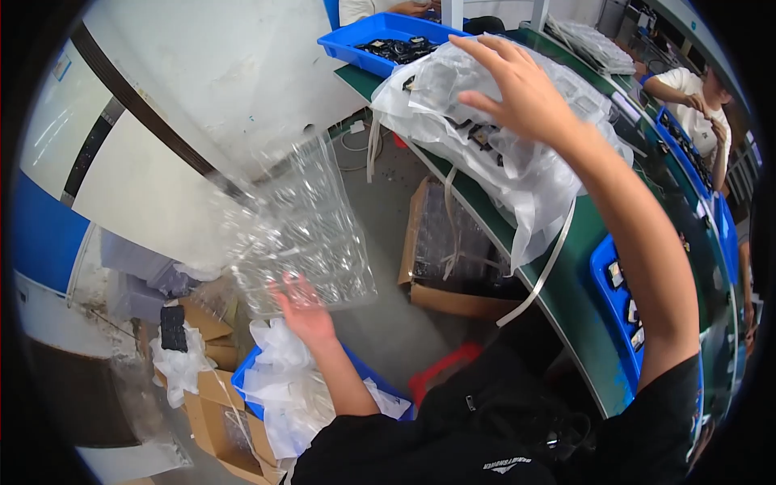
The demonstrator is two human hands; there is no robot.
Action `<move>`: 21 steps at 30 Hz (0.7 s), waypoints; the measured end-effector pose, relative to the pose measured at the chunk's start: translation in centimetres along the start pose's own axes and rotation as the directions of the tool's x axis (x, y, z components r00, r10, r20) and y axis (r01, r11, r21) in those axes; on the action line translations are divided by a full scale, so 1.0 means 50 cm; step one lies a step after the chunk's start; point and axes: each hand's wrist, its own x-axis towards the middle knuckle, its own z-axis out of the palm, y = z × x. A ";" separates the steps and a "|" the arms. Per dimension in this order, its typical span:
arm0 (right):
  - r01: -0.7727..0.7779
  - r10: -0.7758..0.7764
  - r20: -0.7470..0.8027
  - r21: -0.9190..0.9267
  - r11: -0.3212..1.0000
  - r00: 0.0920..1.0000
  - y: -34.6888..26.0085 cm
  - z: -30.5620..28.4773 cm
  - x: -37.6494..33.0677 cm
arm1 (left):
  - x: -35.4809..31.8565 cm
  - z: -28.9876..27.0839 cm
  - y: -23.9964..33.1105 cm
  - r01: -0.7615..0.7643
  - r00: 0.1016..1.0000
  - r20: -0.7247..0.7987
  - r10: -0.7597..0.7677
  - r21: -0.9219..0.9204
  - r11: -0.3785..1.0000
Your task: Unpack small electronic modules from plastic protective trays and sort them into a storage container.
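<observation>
My left hand (305,314) grips the near edge of a clear plastic blister tray (315,218), its fingers showing through the plastic. The tray is held up over the floor to the left of the bench, with a molded, shiny surface. My right hand (517,93) is open, fingers spread, over a crumpled translucent white plastic bag (533,182) on the green bench (594,230). Whether the fingertips touch the bag I cannot tell. Small black parts (482,139) show among the folds of the bag, and clear trays appear to lie beneath it.
A blue bin (331,42) of black parts stands at the bench's far end; another blue tray (602,271) lies near my right arm. Under the bench is a cardboard box (416,234). White plastic bags (279,380) fill a blue bin at lower left. Co-workers (702,101) sit across.
</observation>
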 end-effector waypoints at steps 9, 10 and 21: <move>-0.287 0.284 0.042 0.083 0.954 0.958 0.065 -0.048 -0.048 | -0.034 -0.214 -0.376 0.517 0.856 0.009 -0.517 0.038 0.855; -0.245 0.245 -0.013 0.039 0.969 0.969 0.050 -0.075 -0.054 | -0.028 -0.215 -0.405 0.534 0.846 -0.001 -0.534 0.018 0.846; -0.578 0.604 0.129 -0.187 0.794 0.787 0.018 -0.382 -0.314 | -0.016 -0.173 -0.623 0.605 0.782 -0.003 -0.624 0.246 0.757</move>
